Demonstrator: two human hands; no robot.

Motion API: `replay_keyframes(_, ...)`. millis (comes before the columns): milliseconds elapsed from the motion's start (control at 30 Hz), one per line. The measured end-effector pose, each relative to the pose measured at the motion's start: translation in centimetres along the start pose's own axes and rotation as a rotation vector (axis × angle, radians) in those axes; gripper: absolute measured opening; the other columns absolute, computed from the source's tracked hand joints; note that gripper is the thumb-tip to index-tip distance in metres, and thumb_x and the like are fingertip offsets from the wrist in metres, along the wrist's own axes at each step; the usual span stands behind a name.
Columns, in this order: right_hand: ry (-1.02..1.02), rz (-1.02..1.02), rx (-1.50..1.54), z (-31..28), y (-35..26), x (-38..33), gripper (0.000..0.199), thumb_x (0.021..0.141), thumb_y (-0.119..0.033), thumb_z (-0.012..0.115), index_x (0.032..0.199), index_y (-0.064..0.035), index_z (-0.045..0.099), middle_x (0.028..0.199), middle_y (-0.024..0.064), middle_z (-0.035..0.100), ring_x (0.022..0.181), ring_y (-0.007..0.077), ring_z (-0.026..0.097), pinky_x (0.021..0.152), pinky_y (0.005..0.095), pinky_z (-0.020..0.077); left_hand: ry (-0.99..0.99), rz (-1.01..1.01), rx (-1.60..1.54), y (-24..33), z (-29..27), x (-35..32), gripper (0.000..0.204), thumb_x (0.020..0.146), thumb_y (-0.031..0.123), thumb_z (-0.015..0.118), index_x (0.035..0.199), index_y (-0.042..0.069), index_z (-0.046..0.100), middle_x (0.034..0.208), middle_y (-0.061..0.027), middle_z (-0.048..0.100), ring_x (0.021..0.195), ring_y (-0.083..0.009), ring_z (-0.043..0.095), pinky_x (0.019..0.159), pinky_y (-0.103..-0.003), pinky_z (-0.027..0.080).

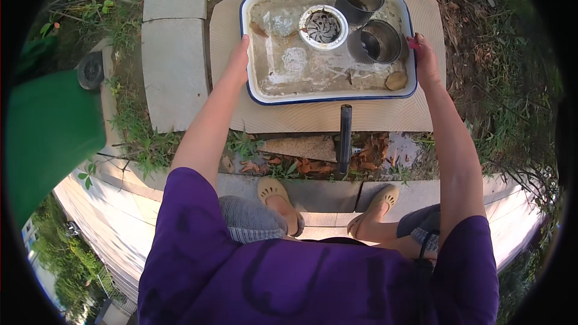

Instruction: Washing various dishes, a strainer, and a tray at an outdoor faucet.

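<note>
Nearest you are your purple shirt [313, 283] and grey shorts [250, 219], with your tan shoes [272, 189] below and between your hands. Dry leaves [316, 167] lie on the ground past the shoes, and a dark post [345, 138] stands nearer to you than either hand, between the two. A pale board [289, 119] spreads under the tray [325, 95], reaching past both hands.

Your left hand [239, 59] grasps the tray by its left edge, its fingers mostly hidden. Your right hand [426, 60] grips the opposite edge with curled fingers. The tray is white with a blue rim, dirty and wet-looking inside, and it lies between your hands.

A brown leaf [395, 80] is in the tray, left of your right hand and nearer you. A dark pot [394, 39] sits just left of that hand; a second dark pot [350, 9] is beside it, farther out. A white ring-shaped pot [343, 29] with a dark slotted middle is between your hands. Left of your left hand run stone slabs [174, 75], then a green bin [54, 132]. Soil and plants [503, 78] lie right of your right hand.
</note>
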State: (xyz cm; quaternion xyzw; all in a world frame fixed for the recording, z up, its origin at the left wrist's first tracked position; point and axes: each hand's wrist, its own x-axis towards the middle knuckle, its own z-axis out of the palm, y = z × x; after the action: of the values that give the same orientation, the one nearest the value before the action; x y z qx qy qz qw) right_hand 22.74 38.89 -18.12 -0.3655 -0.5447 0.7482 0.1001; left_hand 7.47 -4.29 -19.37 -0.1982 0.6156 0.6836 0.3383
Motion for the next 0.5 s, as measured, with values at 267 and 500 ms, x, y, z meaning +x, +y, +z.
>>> replay_keyframes(267, -0.622, 0.325, -0.586, 2.6, -3.0, -13.7, 0.044, 0.085, -0.029, 0.064, 0.119, -0.0046, 0.049, 0.101, 0.0055, 0.057, 0.086, 0.013, 0.056, 0.079, 0.0261, 0.0462, 0.039, -0.008, -0.06, -0.7, -1.1, 1.1, 0.053, 0.095, 0.04, 0.041, 0.128, -0.002, 0.043, 0.125, -0.0175, 0.051, 0.114, -0.0276, 0.051, 0.097, -0.041, 0.04)
replay_keyframes(500, -0.465, 1.001, -0.457, -3.0, 6.9, -22.5, 0.034, 0.09, -0.028, 0.058, 0.114, -0.0057, 0.049, 0.09, 0.0041, 0.057, 0.083, 0.0156, 0.061, 0.071, 0.0274, 0.05, 0.126, 0.03, -0.031, -1.2, -0.8, 1.0, 0.051, 0.094, 0.037, 0.044, 0.125, -0.003, 0.047, 0.121, -0.0154, 0.055, 0.107, -0.0251, 0.055, 0.091, -0.038, 0.043)
